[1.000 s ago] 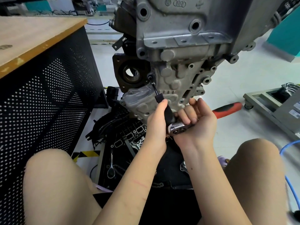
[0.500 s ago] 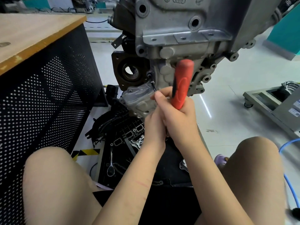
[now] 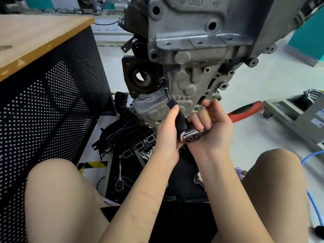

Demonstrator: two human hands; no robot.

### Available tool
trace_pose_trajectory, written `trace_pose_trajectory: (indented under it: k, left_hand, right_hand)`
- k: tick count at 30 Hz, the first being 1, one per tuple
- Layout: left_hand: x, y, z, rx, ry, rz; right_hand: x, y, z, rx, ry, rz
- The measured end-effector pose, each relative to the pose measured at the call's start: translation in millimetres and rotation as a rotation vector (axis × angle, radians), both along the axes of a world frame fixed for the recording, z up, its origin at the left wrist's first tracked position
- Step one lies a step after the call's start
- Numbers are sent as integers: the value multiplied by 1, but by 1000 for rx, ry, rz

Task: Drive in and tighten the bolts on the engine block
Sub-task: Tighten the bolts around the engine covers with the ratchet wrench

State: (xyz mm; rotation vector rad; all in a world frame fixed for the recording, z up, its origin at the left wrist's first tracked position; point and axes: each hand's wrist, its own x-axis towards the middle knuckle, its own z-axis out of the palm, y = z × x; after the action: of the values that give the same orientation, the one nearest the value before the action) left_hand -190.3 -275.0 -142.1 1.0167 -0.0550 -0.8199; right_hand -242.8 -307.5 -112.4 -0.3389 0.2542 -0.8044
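Note:
A grey aluminium engine block hangs in front of me. A bolt sits in a hole at its lower left edge. A thin black bit runs from the bolt down to a black socket extension, which ends in the chrome head of a ratchet. My left hand grips the black extension from the left. My right hand holds the ratchet near its head, fingers curled over it. The ratchet's red handle sticks out to the right past my right hand.
A wooden-topped bench with a black perforated side stands at the left. Black engine parts and a second ratchet lie on the floor below the block. A grey wheeled cart is at the right, a blue hose beside my right knee.
The red ratchet handle, upright in front of the block half a second ago, has swung back down to the right. My left hand has stayed on the extension throughout.

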Motion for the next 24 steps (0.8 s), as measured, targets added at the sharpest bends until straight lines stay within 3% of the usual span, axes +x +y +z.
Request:
trace_pose_trajectory:
  k: [4, 8, 10, 13, 19, 24]
  left_hand:
    - [-1, 3, 1, 40, -24, 16]
    - [-1, 8, -2, 118, -276, 68]
    - [-3, 9, -3, 137, -338, 97]
    - [-3, 8, -1, 119, -255, 150]
    - [-3, 1, 0, 73, -92, -10]
    - [-5, -1, 1, 108, -91, 27]
  right_hand:
    - [6, 7, -1, -371, 218, -116]
    - [10, 16, -1, -794, 418, -223]
    - [10, 19, -1, -851, 453, -195]
    - [8, 14, -1, -656, 331, -169]
    - [2, -6, -2, 87, 109, -83]
    - [-3, -9, -6, 346, 40, -72]
